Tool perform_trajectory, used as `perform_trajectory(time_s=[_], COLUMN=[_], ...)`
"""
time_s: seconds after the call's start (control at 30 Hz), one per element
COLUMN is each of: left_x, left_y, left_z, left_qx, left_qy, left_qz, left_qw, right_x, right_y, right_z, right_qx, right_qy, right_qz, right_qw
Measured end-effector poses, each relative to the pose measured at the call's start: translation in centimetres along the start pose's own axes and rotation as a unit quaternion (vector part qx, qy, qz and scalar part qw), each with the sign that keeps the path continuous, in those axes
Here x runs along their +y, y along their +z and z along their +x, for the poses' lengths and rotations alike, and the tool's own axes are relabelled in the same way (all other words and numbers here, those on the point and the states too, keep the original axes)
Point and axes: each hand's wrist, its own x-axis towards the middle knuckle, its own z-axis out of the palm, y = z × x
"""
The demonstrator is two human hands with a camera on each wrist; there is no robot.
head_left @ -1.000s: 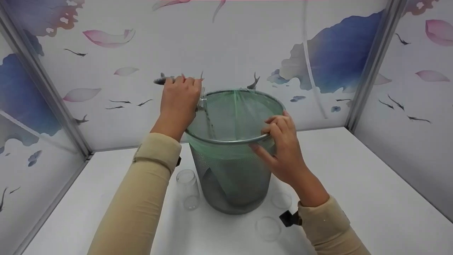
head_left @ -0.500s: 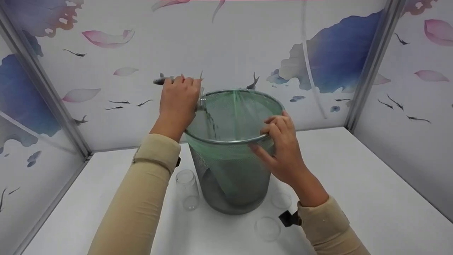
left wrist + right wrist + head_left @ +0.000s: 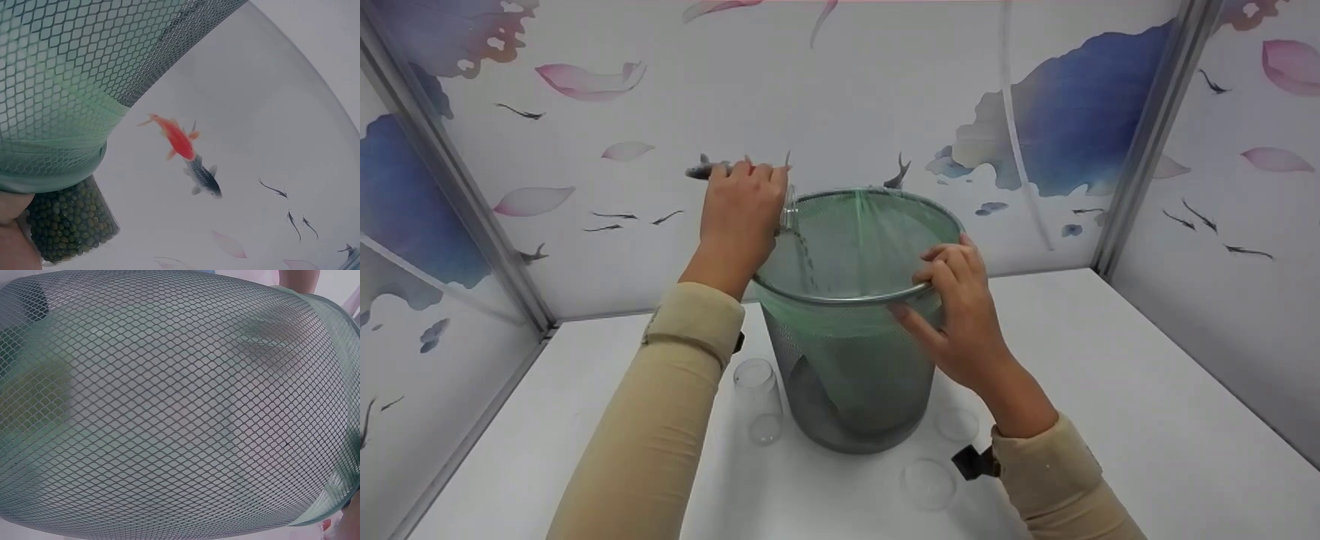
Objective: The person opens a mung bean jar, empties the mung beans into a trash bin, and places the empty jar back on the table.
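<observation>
My left hand (image 3: 741, 217) holds a transparent jar (image 3: 790, 210) tipped sideways at the left rim of a mesh wastebasket (image 3: 855, 390). Small dark green beans (image 3: 70, 219) fill much of the jar's visible part in the left wrist view. From its mouth a thin stream of beans (image 3: 808, 259) falls into the wastebasket. A translucent green bag (image 3: 900, 225) lines the basket and folds over its rim. My right hand (image 3: 964, 315) grips the near right rim, fingers inside and thumb outside. The mesh wall fills most of the right wrist view.
A transparent jar (image 3: 756, 397) stands on the white table (image 3: 1117, 390) left of the basket. Two transparent round pieces, a nearer one (image 3: 928, 484) and a farther one (image 3: 958, 424), lie at its right. Printed wall panels (image 3: 840, 97) enclose the table at the back and sides.
Beans keep falling from the tipped jar, and the stream varies in shape and thickness. Both hands and the wastebasket stay almost where they were.
</observation>
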Motion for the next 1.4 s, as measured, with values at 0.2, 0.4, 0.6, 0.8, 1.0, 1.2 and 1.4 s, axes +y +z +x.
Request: perform_trajectory(time_s=[0.2,0.4,0.6,0.8,1.0,1.2,1.4], left_x=[0.01,0.05,0.06,0.07,0.15,0.17,0.19], left_y=[0.02,0.06,0.11,0.02,-0.11,-0.03,0.02], left_z=[-0.02,-0.05,-0.06,-0.03,0.11,0.16,0.16], left_qx=[0.007,0.012,0.011,0.009,0.001,0.004,-0.003], left_qy=[0.002,0.007,0.012,0.015,0.020,0.023,0.025], left_qz=[-0.001,-0.001,0.006,0.009,0.019,0.025,0.031], left_qw=[1.0000,0.9999,0.9998,0.9998,0.9996,0.9994,0.9992], right_x=[-0.02,-0.07,-0.12,-0.16,-0.14,-0.18,-0.15], right_y=[0.03,0.03,0.04,0.03,0.01,0.04,0.04], right_z=[0.00,0.04,0.07,0.10,0.09,0.09,0.10], right_qx=[0.003,0.003,0.004,0.002,0.002,0.001,0.002], right_qy=[0.004,0.006,0.004,0.009,0.011,0.012,0.012], right_qz=[0.004,0.004,0.005,0.007,0.006,0.005,0.003], right_qw=[1.000,1.000,1.000,1.000,1.000,1.000,1.000])
